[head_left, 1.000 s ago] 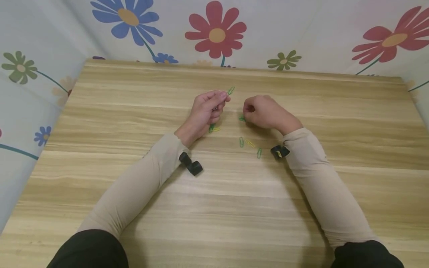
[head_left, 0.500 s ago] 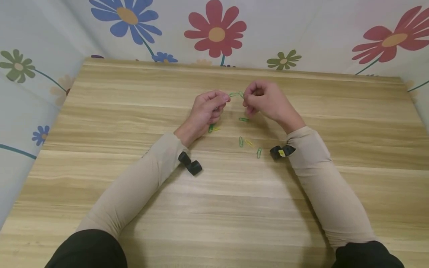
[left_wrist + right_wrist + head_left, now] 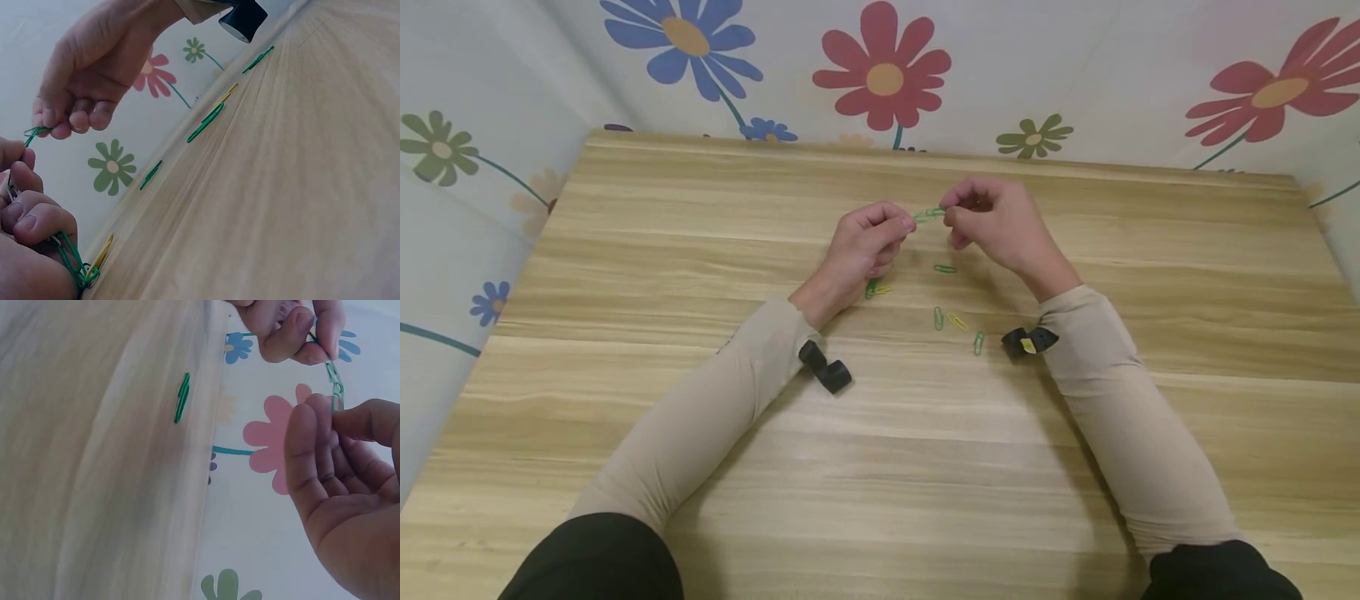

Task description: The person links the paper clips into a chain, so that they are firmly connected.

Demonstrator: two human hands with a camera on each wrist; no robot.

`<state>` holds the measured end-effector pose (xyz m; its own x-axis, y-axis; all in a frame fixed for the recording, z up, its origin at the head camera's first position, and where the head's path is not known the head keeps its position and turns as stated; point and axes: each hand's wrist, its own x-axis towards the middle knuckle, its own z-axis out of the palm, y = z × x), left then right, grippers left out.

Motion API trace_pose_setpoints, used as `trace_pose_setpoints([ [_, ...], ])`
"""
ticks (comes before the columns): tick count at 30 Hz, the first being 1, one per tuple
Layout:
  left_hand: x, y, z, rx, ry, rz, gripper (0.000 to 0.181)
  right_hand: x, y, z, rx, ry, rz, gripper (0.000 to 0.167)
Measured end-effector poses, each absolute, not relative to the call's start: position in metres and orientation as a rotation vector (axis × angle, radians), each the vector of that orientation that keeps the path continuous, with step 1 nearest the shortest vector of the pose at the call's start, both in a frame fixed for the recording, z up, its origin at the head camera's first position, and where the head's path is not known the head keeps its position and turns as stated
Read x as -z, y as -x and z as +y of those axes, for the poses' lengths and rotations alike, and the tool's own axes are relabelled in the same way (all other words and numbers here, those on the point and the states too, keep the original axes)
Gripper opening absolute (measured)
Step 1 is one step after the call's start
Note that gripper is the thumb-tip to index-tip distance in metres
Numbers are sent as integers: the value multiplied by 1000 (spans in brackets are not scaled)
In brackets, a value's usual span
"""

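Over the far middle of the table, my left hand (image 3: 859, 248) pinches a green paper clip (image 3: 331, 371) between thumb and forefinger. Facing it, my right hand (image 3: 1003, 223) holds another green paper clip (image 3: 338, 400) by its end. The two clips meet in the gap between the hands; whether they are fully hooked is too small to tell. From the curled lower fingers of my left hand hangs a string of green paper clips (image 3: 72, 259), with a yellow paper clip (image 3: 100, 257) at its bottom by the tabletop. Part of this string is hidden inside the hand.
Loose on the wooden table (image 3: 880, 467) lie a green clip (image 3: 945, 268) below the right hand, then a green clip (image 3: 938, 318), a yellow clip (image 3: 957, 321) and another green clip (image 3: 978, 342) nearer. A flowered cloth (image 3: 970, 50) stands behind the far edge.
My right hand has risen from the tabletop with a green paper clip and brought it against the left hand's clip. Lately the two clips have drawn more in line. The left hand barely moves.
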<state>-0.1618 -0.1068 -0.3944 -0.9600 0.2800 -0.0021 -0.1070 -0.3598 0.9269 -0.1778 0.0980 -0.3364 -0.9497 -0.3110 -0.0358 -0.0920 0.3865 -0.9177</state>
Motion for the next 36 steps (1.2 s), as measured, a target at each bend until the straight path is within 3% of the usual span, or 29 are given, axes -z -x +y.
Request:
trace_pose_setpoints([
  [20,396,162,-107,-2413,-236,1609,14,332,170,88,1655,494,2502,9],
  [27,395,162,-108,-2387,-244,1618,16,333,168,82,1571,610,2644,18],
  [36,395,161,-108,-2372,-245,1617,18,323,166,92,1581,558,2739,14],
])
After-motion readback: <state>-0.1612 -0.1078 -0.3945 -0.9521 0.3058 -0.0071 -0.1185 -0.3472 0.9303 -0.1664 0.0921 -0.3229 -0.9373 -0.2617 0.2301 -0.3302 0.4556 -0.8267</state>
